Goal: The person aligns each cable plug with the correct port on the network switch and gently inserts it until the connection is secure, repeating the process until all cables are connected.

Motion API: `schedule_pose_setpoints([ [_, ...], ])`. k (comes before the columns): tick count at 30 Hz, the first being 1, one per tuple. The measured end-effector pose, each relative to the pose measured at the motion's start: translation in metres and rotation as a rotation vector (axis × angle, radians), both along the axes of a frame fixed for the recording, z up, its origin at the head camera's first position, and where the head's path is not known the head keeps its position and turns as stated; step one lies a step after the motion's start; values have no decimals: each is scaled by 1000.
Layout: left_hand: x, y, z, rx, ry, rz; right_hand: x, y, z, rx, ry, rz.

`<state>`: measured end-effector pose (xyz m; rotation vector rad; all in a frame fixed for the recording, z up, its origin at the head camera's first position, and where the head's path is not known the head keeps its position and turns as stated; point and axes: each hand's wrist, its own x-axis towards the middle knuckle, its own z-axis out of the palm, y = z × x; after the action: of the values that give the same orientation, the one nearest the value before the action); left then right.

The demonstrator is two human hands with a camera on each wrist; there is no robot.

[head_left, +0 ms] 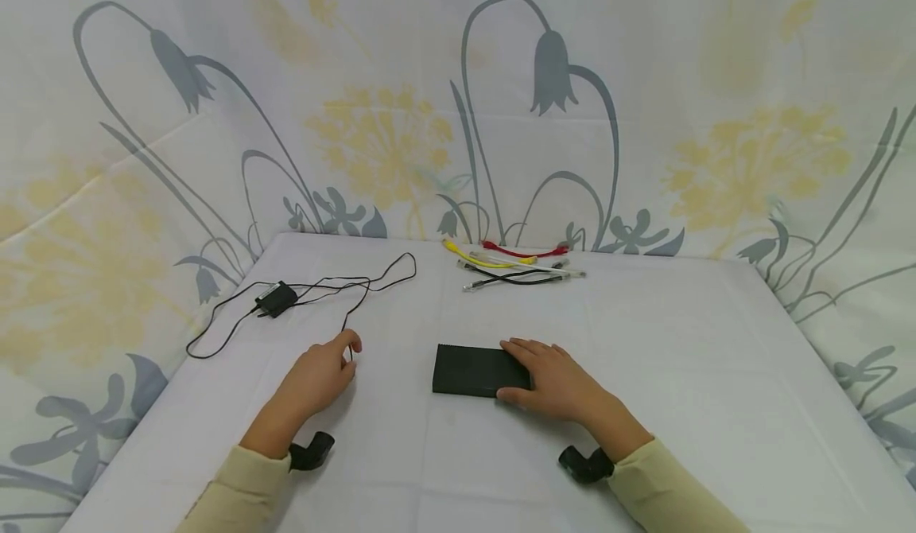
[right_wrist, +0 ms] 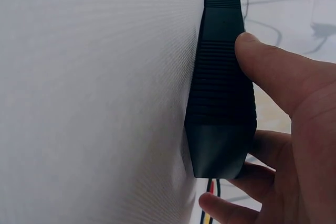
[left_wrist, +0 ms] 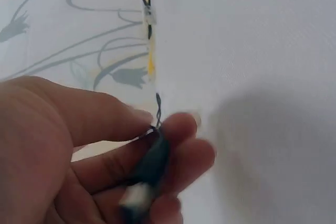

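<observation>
My left hand [head_left: 315,375] pinches the thin black cord [head_left: 347,322] of a power adapter [head_left: 277,300] between thumb and fingertips. Close up in the left wrist view, a blurred dark plug [left_wrist: 152,163] with a pale tip hangs by the curled fingers. To the right, a flat black box [head_left: 468,370] with ribbed edges lies on the white table. My right hand [head_left: 556,383] grips the box's right end, thumb along the near edge and fingers at the far edge. The right wrist view shows the box's ribbed side [right_wrist: 220,77] between thumb and fingers.
At the back middle lie short network cables: a yellow one [head_left: 452,247], a red one [head_left: 525,253], a white one and black ones. The adapter's cord spreads in loops at the back left. A flowered curtain [head_left: 401,56] stands behind the white tabletop [head_left: 680,342].
</observation>
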<state>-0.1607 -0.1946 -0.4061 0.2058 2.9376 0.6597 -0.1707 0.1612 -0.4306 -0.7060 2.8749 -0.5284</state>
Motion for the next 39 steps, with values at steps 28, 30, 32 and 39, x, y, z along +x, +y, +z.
schedule_pose_setpoints([
  [28,-21,29,-5,-27,266,-42,-10,8,-4,-115,-115,-46],
  [30,-22,31,-6,-53,336,-83,-11,9,-5,-125,-119,-44],
  [32,-24,32,-7,-64,372,-129,-12,10,-6,-134,-120,-40],
  [39,-28,36,-8,12,345,-193,-12,9,-8,-164,-97,-2],
])
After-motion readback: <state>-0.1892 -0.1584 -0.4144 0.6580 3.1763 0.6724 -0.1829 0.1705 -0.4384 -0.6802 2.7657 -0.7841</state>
